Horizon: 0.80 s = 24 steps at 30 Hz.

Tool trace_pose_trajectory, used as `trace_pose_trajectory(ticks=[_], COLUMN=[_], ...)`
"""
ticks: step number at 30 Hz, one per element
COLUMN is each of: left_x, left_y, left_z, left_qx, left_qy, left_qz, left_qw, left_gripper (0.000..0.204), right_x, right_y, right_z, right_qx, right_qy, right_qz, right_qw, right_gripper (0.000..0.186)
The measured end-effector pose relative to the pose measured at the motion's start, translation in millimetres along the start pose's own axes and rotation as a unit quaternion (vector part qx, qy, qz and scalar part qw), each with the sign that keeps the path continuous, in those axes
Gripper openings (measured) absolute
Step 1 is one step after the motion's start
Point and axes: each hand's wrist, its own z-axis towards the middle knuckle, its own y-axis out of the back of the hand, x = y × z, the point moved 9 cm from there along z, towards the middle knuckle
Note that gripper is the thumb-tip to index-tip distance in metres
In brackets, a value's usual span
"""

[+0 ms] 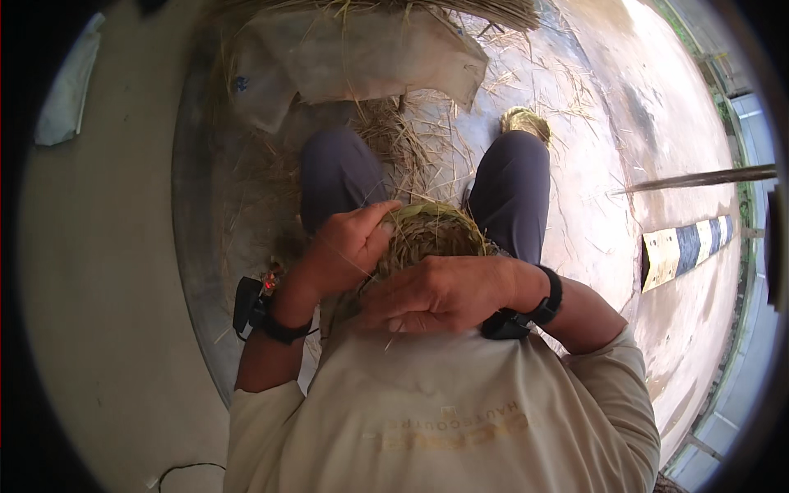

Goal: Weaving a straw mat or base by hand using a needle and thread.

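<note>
My left hand (353, 246) pinches one woven basket (436, 237), mouth upward (long axis unclear); my half-curled right hand (444, 289) crosses its near side, hold hidden; one straw coil (526, 122) lies beyond it.

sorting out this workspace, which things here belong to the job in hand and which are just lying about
Job in hand:
- woven basket, left hand at its rim, right hand across its near side
- loose straw, probably its material

Lying about:
- separate woven piece, untouched, possibly related
- striped block
- dark pole
</note>
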Motion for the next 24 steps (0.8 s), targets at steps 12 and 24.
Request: trace_pose_trajectory(ticks=[12, 24], left_x=[52, 60], left_y=[47, 151], left_z=[-12, -32], left_qx=[-0.117, -0.241], left_qy=[0.145, 0.218], left_qz=[0.088, 0.284], left_qw=[0.978, 0.902], left_gripper=[0.028, 0.028], right_x=[7, 58], right_y=[125, 121], right_z=[-198, -520], right_qx=[-0.444, -0.783], right_qy=[-0.225, -0.279], right_qz=[-0.137, -0.203], right_qw=[0.856, 0.518], right_gripper=[0.031, 0.032])
